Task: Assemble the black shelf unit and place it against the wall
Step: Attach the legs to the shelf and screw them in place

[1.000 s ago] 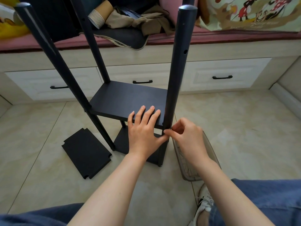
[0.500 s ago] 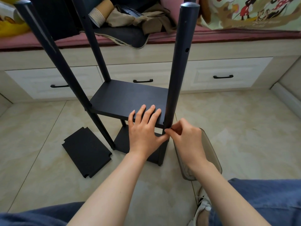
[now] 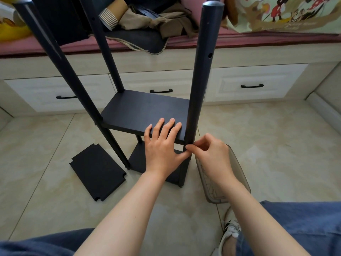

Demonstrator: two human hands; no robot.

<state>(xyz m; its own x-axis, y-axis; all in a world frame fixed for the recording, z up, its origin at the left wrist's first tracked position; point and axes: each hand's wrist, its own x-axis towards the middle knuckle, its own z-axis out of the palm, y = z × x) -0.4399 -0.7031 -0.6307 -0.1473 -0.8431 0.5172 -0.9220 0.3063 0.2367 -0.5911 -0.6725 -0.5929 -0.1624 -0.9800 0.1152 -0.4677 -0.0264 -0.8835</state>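
Shelf unit [image 3: 147, 106] is stood on the floor [image 3: 267, 154], centre, loose panel [image 3: 97, 172] at its left. Left hand [image 3: 162, 146] is laid flat on middle board [image 3: 127, 117], grip wide. Right hand [image 3: 212, 156] is pinched narrowly on near right post [image 3: 203, 61].

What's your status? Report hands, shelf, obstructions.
Left hand flat on shelf. Right hand pinches post at shelf joint. Loose panel on floor left; bin by right hand.
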